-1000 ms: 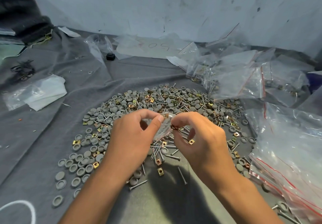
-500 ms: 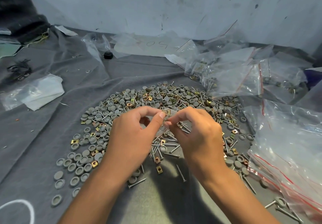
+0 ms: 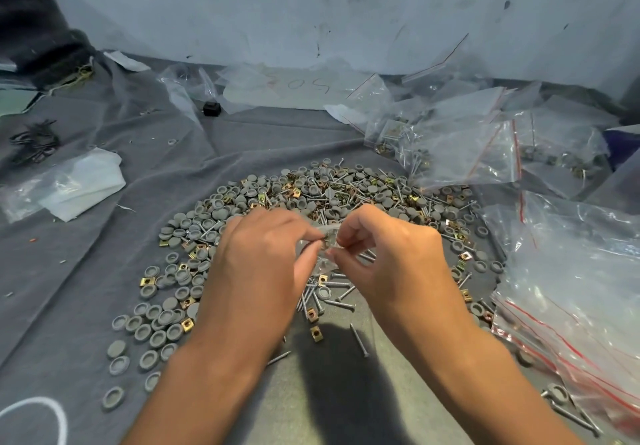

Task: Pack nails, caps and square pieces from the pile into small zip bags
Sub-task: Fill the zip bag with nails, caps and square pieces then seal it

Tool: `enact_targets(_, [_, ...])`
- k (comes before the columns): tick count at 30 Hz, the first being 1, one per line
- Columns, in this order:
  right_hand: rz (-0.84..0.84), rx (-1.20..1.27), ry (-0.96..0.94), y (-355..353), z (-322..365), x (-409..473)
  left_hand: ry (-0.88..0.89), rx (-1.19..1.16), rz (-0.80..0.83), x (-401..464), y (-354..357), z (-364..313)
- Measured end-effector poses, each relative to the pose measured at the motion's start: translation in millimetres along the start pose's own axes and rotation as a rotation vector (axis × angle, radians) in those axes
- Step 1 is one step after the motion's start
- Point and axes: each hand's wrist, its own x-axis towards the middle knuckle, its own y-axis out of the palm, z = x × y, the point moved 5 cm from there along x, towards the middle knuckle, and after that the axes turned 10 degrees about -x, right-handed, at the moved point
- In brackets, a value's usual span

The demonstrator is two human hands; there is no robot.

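Fingers (image 3: 313,237) of both hands pinching small zip bag (image 3: 327,238), contents perhaps hidden.

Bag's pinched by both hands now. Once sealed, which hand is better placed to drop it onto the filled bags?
Right, probably. The right hand is on the same side as the filled bags, with nothing between them. The left hand would have to cross over it. Both pinch the small zip bag.
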Motion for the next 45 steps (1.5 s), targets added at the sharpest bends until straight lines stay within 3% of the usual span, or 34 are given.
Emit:
enact_targets(11, [-0.095,0.037,-0.065,-15.0,-4.3,1.5,-0.097,-0.127,-0.063,1.7,-12.2,6.8])
enact_targets(13, [0.073,0.028,-0.013,-3.3,-12.4,-5.1,-0.115,-0.114,-0.064,2.2,-12.6,7.7])
enact_targets(16, [0.477,-0.158,-0.026,33.9,-15.8,-29.3,-0.120,-0.111,-0.035,1.8,-10.5,6.2])
enact_targets(18, [0.569,-0.214,-0.040,50.2,-11.5,-40.6,-0.125,-0.136,-0.029,1.5,-10.0,6.2])
enact_targets(25, [0.472,-0.276,-0.073,54.5,6.4,-44.5,-0.144,-0.202,0.000,2.6,-5.1,10.5])
enact_targets(38, [0.623,-0.087,-0.023,46.4,-17.1,-38.2,-0.134,-0.146,0.172,-1.8,6.8,14.3])
enact_targets(40, [0.554,0.072,0.066,29.4,-26.3,-25.2,-0.122,-0.146,0.185,-2.0,8.2,13.7])
enact_targets(42, [0.366,0.316,0.129,6.9,-28.8,-9.6,-0.115,-0.148,0.188,-2.4,9.2,13.1])
enact_targets(45, [0.106,0.410,0.040,-7.6,-17.5,0.9,-0.104,-0.158,0.201,-2.9,12.4,11.0])
